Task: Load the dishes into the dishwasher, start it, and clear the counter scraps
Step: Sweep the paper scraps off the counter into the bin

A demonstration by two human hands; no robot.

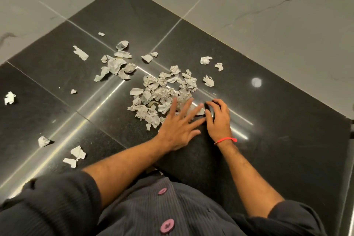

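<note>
Beside the paper scrap pile on the black counter, my left hand lies flat, fingers spread, raking scraps toward my cupped right hand, which grips nothing visible.

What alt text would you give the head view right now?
Two hands meet at a heap of crumpled paper scraps on a black stone counter: left hand flat with spread fingers, right hand curled beside it. Loose scraps lie scattered to the left.

Crumpled paper scraps heaped on counter
</note>
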